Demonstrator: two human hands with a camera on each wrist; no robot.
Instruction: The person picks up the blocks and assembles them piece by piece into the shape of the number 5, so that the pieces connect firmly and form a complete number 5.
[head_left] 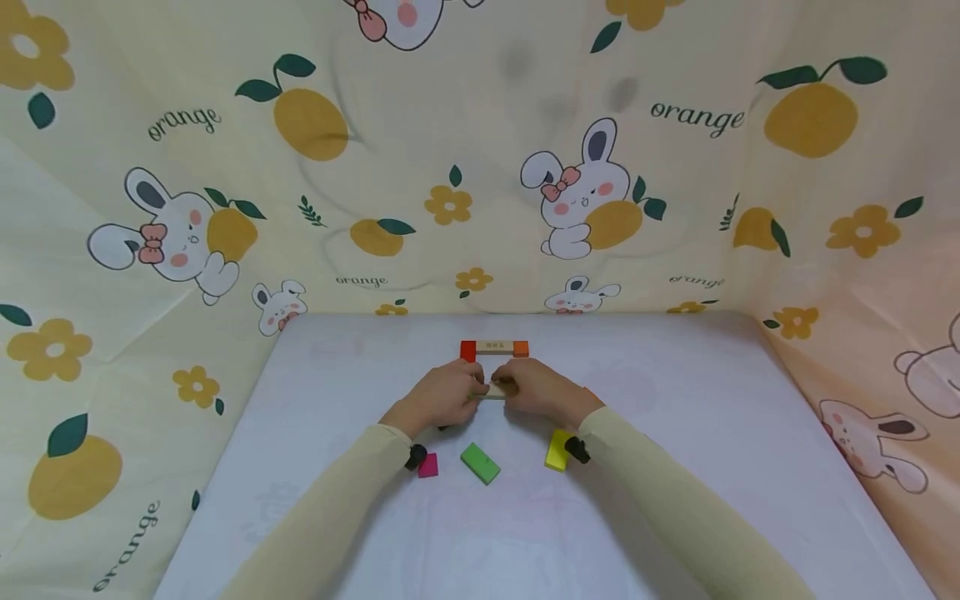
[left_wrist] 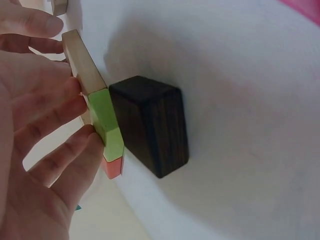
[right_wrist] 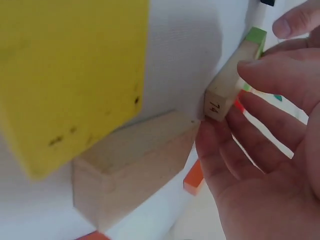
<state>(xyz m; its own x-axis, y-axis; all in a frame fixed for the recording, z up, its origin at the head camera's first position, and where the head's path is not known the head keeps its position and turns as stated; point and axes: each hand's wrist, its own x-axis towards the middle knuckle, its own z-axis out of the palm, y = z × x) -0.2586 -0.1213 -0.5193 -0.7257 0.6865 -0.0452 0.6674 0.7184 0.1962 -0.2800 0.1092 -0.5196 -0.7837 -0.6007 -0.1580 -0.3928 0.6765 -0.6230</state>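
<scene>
Near the table's far middle, my left hand [head_left: 447,393] and right hand [head_left: 542,387] come close together over two blocks lying end to end. The right thumb and fingers pinch a plain wooden block [right_wrist: 227,82] with "74" marked on its end. My left fingers hold the green block [left_wrist: 106,122] that adjoins it. A red block [left_wrist: 113,167] shows beyond the green one. Close by the left hand stands a black block [left_wrist: 150,127], mostly hidden by the wrist in the head view. Another plain wooden block [right_wrist: 140,162] lies near the right hand.
Behind the hands, a plain block [head_left: 495,347] lies between a red block [head_left: 468,351] and an orange block [head_left: 521,348]. Nearer lie a pink block [head_left: 427,466], a green block [head_left: 480,463] and a yellow block [head_left: 557,450]. A printed curtain [head_left: 420,150] encloses the white table [head_left: 480,542].
</scene>
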